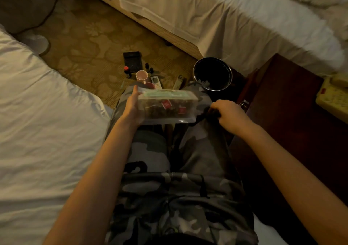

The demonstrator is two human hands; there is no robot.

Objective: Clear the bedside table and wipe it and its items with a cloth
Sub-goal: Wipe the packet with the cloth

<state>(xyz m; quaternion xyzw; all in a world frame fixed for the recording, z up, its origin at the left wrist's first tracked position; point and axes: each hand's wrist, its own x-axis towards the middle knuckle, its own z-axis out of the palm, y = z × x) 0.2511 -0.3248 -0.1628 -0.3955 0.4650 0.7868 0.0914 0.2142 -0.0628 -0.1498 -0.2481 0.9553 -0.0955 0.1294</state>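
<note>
The left hand (pixel 134 106) holds a clear rectangular plastic container (pixel 168 106) by its left end. The palm lies flat against the end wall, the fingers reach up along it, nearly straight, and the thumb sits at the lower corner. The container is held level above the knees of the person's camouflage-patterned trousers (pixel 190 150). It carries a pale green lid or label on top, and small red packets and dark contents show through its wall.

The right hand (pixel 228 115) is closed in a fist, its fingers curled round a dark crumpled cloth (pixel 206 113). The cloth sits just beside the right end of the container; contact between the two cannot be confirmed.

The dark red-brown wooden tabletop (pixel 288 101) of the bedside table stands to the right of the right hand. A cream push-button telephone (pixel 334 92) rests at its far right edge.

On the patterned carpet floor (pixel 90 43), beyond the knees, lie these items, close together: a black flat rectangular object (pixel 132 59), small dark bottles (pixel 148 68), a dark bottle with a red cap (pixel 127 71), a pink cup (pixel 142 76), and two remote controls (pixel 156 82). A black round waste bin (pixel 212 74) stands between this group and the bedside table. White-sheeted beds (pixel 235 18) lie on both sides.
</note>
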